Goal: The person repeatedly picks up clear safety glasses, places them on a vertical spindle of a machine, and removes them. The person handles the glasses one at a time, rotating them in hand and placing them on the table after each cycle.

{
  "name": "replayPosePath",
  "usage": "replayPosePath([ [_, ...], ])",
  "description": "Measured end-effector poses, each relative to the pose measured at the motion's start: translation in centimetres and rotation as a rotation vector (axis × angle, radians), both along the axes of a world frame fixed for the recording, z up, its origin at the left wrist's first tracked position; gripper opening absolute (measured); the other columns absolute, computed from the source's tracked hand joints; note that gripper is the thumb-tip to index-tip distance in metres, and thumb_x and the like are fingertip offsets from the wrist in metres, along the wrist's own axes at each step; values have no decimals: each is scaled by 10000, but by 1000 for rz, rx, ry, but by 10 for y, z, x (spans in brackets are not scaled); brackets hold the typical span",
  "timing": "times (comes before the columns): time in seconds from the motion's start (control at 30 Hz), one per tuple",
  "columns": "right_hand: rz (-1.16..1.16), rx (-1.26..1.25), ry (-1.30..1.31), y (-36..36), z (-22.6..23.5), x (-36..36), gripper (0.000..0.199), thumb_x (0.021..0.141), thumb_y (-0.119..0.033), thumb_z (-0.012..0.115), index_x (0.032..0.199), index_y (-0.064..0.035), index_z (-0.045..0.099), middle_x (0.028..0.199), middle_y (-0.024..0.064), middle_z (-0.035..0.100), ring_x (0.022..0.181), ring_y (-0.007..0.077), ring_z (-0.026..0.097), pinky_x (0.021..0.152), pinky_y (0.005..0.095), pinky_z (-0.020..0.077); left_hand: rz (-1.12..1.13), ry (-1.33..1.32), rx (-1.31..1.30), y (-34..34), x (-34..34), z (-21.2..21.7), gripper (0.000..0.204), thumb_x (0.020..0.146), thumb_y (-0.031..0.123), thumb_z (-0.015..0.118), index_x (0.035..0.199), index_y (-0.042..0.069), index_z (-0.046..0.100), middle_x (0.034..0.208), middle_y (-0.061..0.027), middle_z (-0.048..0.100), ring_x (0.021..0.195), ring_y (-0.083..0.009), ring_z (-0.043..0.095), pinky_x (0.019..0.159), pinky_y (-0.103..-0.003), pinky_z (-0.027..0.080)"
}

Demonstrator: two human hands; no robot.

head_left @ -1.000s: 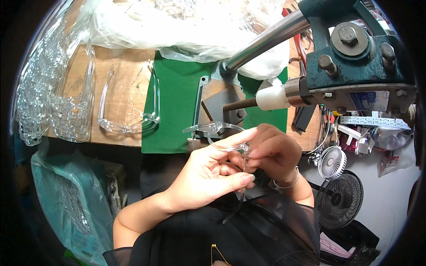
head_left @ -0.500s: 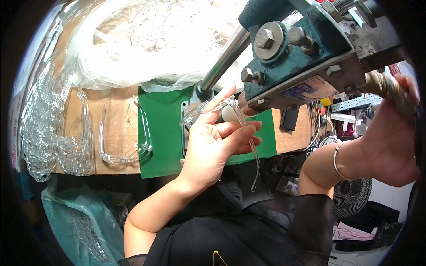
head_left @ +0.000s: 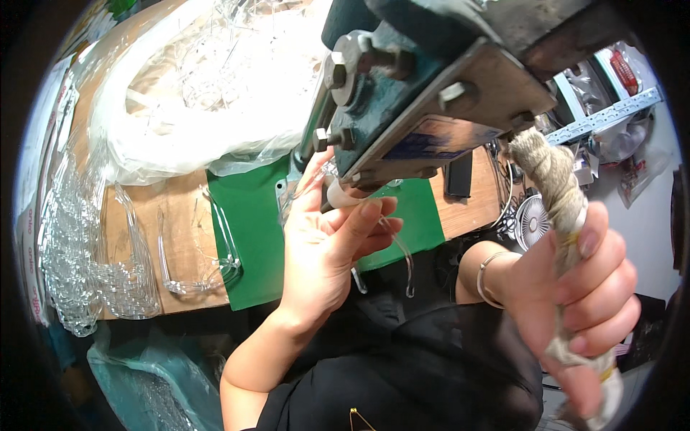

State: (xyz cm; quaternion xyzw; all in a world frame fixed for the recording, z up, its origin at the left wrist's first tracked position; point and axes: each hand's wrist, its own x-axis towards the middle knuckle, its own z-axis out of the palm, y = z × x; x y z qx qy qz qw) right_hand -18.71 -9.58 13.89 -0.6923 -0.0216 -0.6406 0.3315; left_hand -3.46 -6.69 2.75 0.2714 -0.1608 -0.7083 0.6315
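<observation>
My left hand (head_left: 320, 241) pinches a clear plastic eyeglass frame (head_left: 409, 269) between thumb and fingers under the press head. Its temples hang below my fingers, while the front is largely hidden by the hand and machine. A white round tip (head_left: 338, 194) of the dark green hand press (head_left: 431, 108) meets the spot by my thumb; whether it touches the frame I cannot tell. On the right, my right hand (head_left: 593, 287) is wrapped round the press's lever (head_left: 550, 172), which is bound in beige cloth or cord.
Below the press lies a green mat (head_left: 251, 244) on a wooden table. One clear eyeglass frame (head_left: 194, 285) rests left of it, beside stacked clear frames (head_left: 72, 251). A large plastic bag (head_left: 144, 154) of clear parts fills the back. A small fan (head_left: 533, 221) stands at right.
My right hand has pulled the lever down and toward me, its fingers now closed round it. The left hand keeps the eyeglass frame under the press. The view has shifted closer to the press.
</observation>
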Motion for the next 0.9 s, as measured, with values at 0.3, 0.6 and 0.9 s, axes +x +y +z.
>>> replayPosePath([
  [0.3,-26,14,175,-33,34,14,571,873,-500,416,1174,-15,429,1166,131,500,1064,261,489,975,394,356,58,-227,-85,15,4,-3,651,818,-57,585,1375,104,291,946,-106,628,765,-103,614,678,-213,500],
  [0.6,-517,580,846,-32,-154,-41,198,800,-86,634,969,13,605,946,80,598,886,156,556,803,272,432,409,-650,-404,46,31,-22,314,805,-95,521,1109,-28,558,963,-149,629,735,-145,638,675,-256,547],
  [0.9,-669,773,960,-46,-247,-63,92,788,-87,646,828,-15,606,758,46,574,658,108,543,614,238,452,322,-680,-562,47,35,-30,310,799,98,589,1098,15,582,1350,-264,336,1020,-248,572,855,-362,487],
])
